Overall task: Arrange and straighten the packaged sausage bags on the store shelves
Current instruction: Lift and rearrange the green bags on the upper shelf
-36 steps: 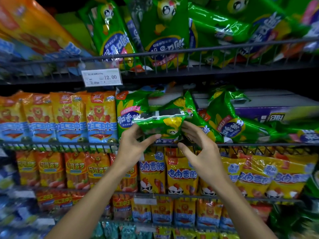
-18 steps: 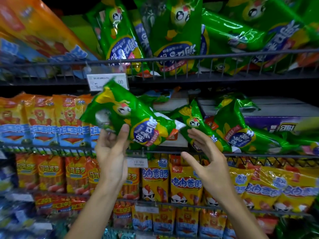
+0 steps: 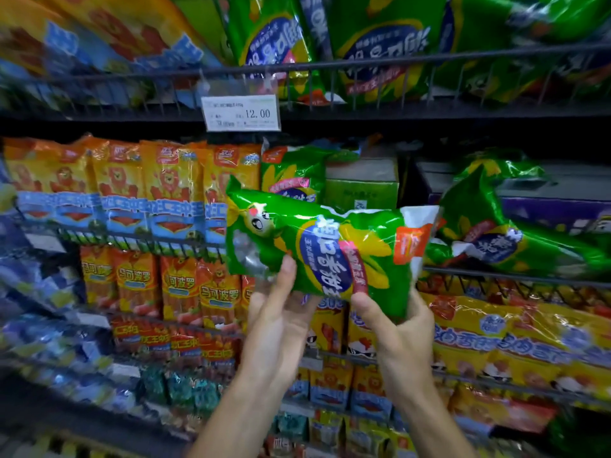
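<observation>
Your right hand (image 3: 401, 338) grips the lower right edge of the green sausage bag (image 3: 330, 246), thumb on its front face and fingers curled round behind. Your left hand (image 3: 276, 328) props the bag from below near its left half, the fingers long and nearly straight against the plastic, one fingertip pressed onto the front. The bag lies almost level, lengthwise across both hands, its cartoon face toward the left end and its white and orange end toward the right. It is held in the air in front of the middle wire shelf (image 3: 496, 274), touching no shelf.

Count one green bag in your hands. A second green bag (image 3: 489, 233) lies tilted on the middle shelf just to its right, and a third (image 3: 291, 173) stands upright behind it, partly hidden. To the left on that shelf stand four orange lion bags (image 3: 132, 186) in a row, upright and side by side. Behind the green bags sit two cardboard boxes (image 3: 362, 190). On the upper shelf at least three larger green bags (image 3: 274, 38) lean forward against the wire rail, above one white price tag (image 3: 243, 113) reading 12.00. Below, rows of yellow bags (image 3: 479, 335) hang to the right; motion blur keeps you from counting them.
</observation>
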### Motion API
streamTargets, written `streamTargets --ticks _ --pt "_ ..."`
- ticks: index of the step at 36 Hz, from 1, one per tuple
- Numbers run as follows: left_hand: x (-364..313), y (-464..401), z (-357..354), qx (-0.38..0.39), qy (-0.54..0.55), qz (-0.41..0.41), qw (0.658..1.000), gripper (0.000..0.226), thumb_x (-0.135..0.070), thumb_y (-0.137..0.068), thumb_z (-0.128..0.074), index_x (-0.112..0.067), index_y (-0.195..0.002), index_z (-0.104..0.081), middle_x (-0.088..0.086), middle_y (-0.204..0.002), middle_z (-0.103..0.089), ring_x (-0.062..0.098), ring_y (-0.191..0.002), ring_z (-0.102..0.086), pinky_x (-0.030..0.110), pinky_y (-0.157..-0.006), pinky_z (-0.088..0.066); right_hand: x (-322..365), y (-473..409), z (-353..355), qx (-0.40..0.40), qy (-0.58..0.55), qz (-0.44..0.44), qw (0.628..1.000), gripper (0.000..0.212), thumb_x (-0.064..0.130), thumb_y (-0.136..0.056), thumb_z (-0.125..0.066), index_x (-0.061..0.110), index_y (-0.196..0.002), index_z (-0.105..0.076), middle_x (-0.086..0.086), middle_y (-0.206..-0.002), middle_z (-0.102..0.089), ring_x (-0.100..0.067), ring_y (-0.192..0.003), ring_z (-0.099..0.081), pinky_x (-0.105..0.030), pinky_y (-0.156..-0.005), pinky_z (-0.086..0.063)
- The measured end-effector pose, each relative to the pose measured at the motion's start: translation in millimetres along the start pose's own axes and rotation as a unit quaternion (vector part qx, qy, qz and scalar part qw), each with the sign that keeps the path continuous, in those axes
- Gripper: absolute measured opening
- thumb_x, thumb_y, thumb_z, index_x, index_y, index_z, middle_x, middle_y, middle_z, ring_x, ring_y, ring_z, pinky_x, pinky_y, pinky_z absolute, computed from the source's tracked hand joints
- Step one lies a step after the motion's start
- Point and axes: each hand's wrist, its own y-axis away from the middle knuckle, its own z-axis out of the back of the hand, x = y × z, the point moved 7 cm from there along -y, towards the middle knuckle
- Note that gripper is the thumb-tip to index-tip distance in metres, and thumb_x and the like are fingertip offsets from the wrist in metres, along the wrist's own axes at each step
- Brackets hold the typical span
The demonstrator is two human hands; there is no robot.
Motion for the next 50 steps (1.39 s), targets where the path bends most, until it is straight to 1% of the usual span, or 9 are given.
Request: streamTargets --ticks 7,13,19,22,23,30,36,41,50 --pt "19 8 16 0.124 0.035 0.074 0.989 0.039 -0.036 -0.076 -0.092 -0.023 -0.111 -0.079 0.006 -0.125 -0.073 0.027 -0.125 -0.065 0.043 -0.106 -0.052 0 4 16 -0.103 -0.153 -0.070 0.980 0.050 0.053 -0.056 -0.096 0.028 -0.096 -0.080 -0.004 -0.103 -0.079 -0.019 -0.098 -0.075 -0.026 -0.079 -0.060" --pt "21 11 67 0.038 0.065 0.098 0.992 0.112 -0.045 -0.057 -0.101 -0.022 -0.152 -0.047 0.010 -0.150 -0.057 0.031 -0.136 -0.057 0.048 -0.109 -0.051 16 -3 40 -0.123 -0.124 -0.047 0.983 0.035 0.057 -0.058 -0.094 0.033 -0.073 -0.075 0.002 -0.075 -0.060 -0.004 -0.068 -0.060 -0.016 -0.067 -0.052" --pt "-17 14 61 0.130 -0.189 0.028 0.973 0.082 -0.066 -0.084 -0.074 -0.025 -0.151 -0.051 0.009 -0.156 -0.052 0.028 -0.139 -0.054 0.033 -0.105 -0.051 37 -14 45 -0.043 0.001 -0.025 0.999 0.017 0.047 -0.073 -0.089 0.055 -0.081 -0.076 0.016 -0.077 -0.075 0.008 -0.078 -0.069 -0.009 -0.067 -0.051" --pt "-22 18 43 0.188 -0.314 0.026 0.930 0.079 -0.072 -0.086 -0.067 -0.036 -0.153 -0.047 -0.003 -0.156 -0.051 0.019 -0.143 -0.050 0.024 -0.108 -0.047 33 -10 44 -0.018 0.088 -0.017 0.996 0.049 0.056 -0.066 -0.089 0.017 -0.094 -0.076 -0.002 -0.097 -0.078 0.003 -0.091 -0.068 -0.020 -0.069 -0.055" --pt "-17 20 38 0.203 -0.341 0.047 0.917 0.080 -0.075 -0.081 -0.070 -0.043 -0.151 -0.047 -0.009 -0.154 -0.054 0.014 -0.142 -0.051 0.025 -0.106 -0.049 30 -6 38 -0.013 0.111 -0.028 0.993 0.075 0.057 -0.064 -0.089 0.031 -0.128 -0.060 0.002 -0.105 -0.078 0.001 -0.099 -0.070 -0.023 -0.076 -0.057" --pt "0 23 14 0.165 -0.374 0.040 0.912 0.056 -0.058 -0.065 -0.091 -0.040 -0.114 -0.073 -0.002 -0.114 -0.078 0.017 -0.103 -0.075 0.024 -0.079 -0.060 16 3 17 0.027 0.106 -0.037 0.993 0.059 0.050 -0.073 -0.087 0.015 -0.119 -0.076 0.004 -0.110 -0.079 -0.017 -0.103 -0.075 -0.049 -0.086 -0.062" --pt "-8 22 16 0.105 -0.385 -0.033 0.916 0.035 -0.040 -0.071 -0.089 -0.038 -0.104 -0.078 -0.002 -0.104 -0.080 0.017 -0.092 -0.078 0.024 -0.072 -0.061 7 2 7 0.092 0.080 -0.058 0.991 0.041 0.055 -0.076 -0.082 0.068 -0.110 -0.064 0.044 -0.118 -0.062 0.016 -0.118 -0.058 -0.004 -0.090 -0.047" --pt "-17 23 19 0.067 -0.396 -0.088 0.911 0.031 -0.045 -0.073 -0.087 -0.041 -0.102 -0.078 -0.009 -0.102 -0.080 0.008 -0.093 -0.076 0.015 -0.074 -0.057 -8 13 -6 0.242 0.090 -0.115 0.959 0.052 0.049 -0.081 -0.079 0.061 -0.127 -0.057 0.028 -0.130 -0.064 0.004 -0.120 -0.062 -0.016 -0.093 -0.054" --pt "-12 14 30 0.002 -0.334 0.019 0.942 0.121 -0.068 -0.052 -0.095 -0.030 -0.154 -0.043 0.003 -0.149 -0.059 0.027 -0.135 -0.058 0.053 -0.110 -0.049 -6 12 -3 0.212 0.123 -0.089 0.965 0.039 0.042 -0.081 -0.084 0.035 -0.117 -0.072 0.015 -0.110 -0.077 -0.007 -0.099 -0.074 -0.020 -0.079 -0.059"
